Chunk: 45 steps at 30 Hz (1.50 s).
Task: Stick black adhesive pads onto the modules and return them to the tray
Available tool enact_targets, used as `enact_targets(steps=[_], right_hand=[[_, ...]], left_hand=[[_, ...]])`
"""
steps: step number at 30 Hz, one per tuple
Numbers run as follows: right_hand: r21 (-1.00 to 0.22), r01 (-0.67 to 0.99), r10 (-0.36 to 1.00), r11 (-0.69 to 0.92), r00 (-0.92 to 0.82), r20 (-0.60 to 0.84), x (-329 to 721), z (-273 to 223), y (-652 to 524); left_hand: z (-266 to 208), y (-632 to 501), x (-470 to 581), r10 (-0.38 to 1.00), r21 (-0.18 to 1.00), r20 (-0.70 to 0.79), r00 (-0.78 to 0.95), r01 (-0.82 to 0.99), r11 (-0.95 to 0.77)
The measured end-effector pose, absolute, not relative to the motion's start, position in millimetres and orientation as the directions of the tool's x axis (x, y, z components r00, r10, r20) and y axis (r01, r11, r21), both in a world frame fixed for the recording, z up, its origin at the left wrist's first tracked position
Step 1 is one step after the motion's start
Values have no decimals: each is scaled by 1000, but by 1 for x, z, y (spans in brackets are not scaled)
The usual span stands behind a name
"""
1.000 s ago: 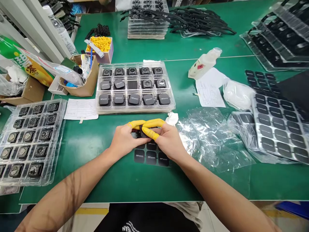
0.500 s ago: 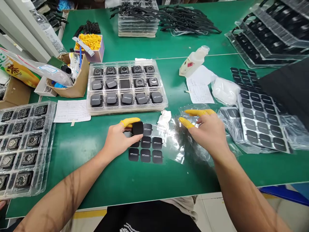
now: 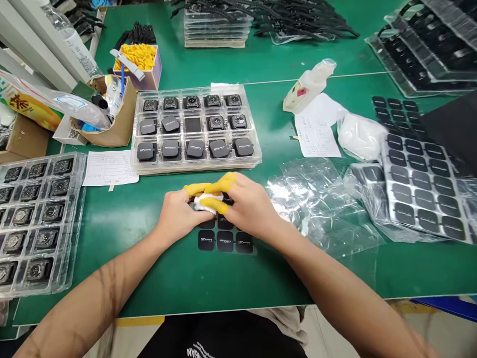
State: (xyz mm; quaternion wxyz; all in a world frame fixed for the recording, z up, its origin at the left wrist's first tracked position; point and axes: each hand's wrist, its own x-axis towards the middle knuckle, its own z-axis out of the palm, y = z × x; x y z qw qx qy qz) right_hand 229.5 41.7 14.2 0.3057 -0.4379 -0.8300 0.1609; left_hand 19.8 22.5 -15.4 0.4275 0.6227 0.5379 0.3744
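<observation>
My left hand [image 3: 178, 211], a yellow finger cot on its index finger, is closed on a black square watch body [image 3: 192, 205], now mostly covered. A crumpled white wipe [image 3: 207, 205] lies over the watch's face, pinched by the yellow-covered fingers of my right hand [image 3: 250, 205]. Both hands meet above a clear sheet of black square HiFuture films [image 3: 225, 240], hiding its upper rows. Beyond them stands a clear plastic tray [image 3: 201, 167] of watch bodies; several in the front and middle rows have black HiFuture squares on top.
More watch bodies fill a tray [image 3: 74, 233] at left. To the right lie crumpled clear film [image 3: 316, 199] and a sheet of black films [image 3: 427, 184]. A white bottle [image 3: 307, 87] stands behind. Boxes [image 3: 122, 117] and a paper slip [image 3: 108, 169] sit at back left.
My right hand has picked up the white wipe from the table and moved left, pressing it on the watch body. My left hand still holds the watch body in about the same place.
</observation>
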Motion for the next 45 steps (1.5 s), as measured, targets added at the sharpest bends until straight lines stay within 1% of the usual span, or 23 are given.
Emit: enact_targets(steps=[2,7,10,14,18,22,24,26,28,29,31,33,36,37,40,41,42,45], right_hand=[[-506,673,839,540,-381,389,219,7,39],[-575,597,826,559,-339,450,217,-4,35],[-567,636,843,523,-288,454,219,-4,36],[-574,589,816,569,-314,486,219,-4,37],[-558,632,828,537,-268,493,218,-6,37],[-601,587,834,543,-295,466,218,-10,37],[-593,622,849,511,-258,460,219,-10,39],[-576,683,865,449,-171,471,222,-8,41],[-593,690,869,416,-109,482,225,-5,41],[-606,672,868,426,-115,483,225,-4,40],[-621,637,872,456,-179,456,224,-3,38],[-610,669,889,424,-181,420,223,-3,37],[-605,742,909,289,-15,416,222,-2,37],[-616,732,909,292,-12,417,221,-2,37],[-643,655,905,397,-162,393,219,-4,35],[-632,663,904,401,-178,387,220,-6,36],[-606,700,909,379,-157,387,223,-6,38],[-477,842,900,251,-22,435,240,-5,44]], left_hand=[[-14,22,21,993,938,-5,120,344,-37],[-13,21,22,994,921,17,108,385,-58],[-13,21,22,996,924,9,90,379,-43],[-14,21,22,996,915,31,82,399,-61],[-14,20,21,996,918,28,84,393,-59],[-14,21,21,995,913,12,100,405,-52],[-14,22,21,995,922,1,104,385,-41],[-14,23,21,996,941,-23,87,338,-8],[-14,23,22,996,949,-38,74,314,13],[-14,23,22,997,949,-39,73,314,14],[-13,23,22,996,944,-30,81,331,2],[-12,22,22,996,938,-17,87,347,-14],[-11,22,22,997,931,-16,72,365,-12],[-11,22,22,997,928,-15,71,372,-12],[-12,22,22,997,926,11,77,375,-39],[-12,21,22,997,928,21,80,368,-49],[-12,21,22,997,931,29,78,360,-55],[-12,19,23,997,930,55,52,361,-70]])
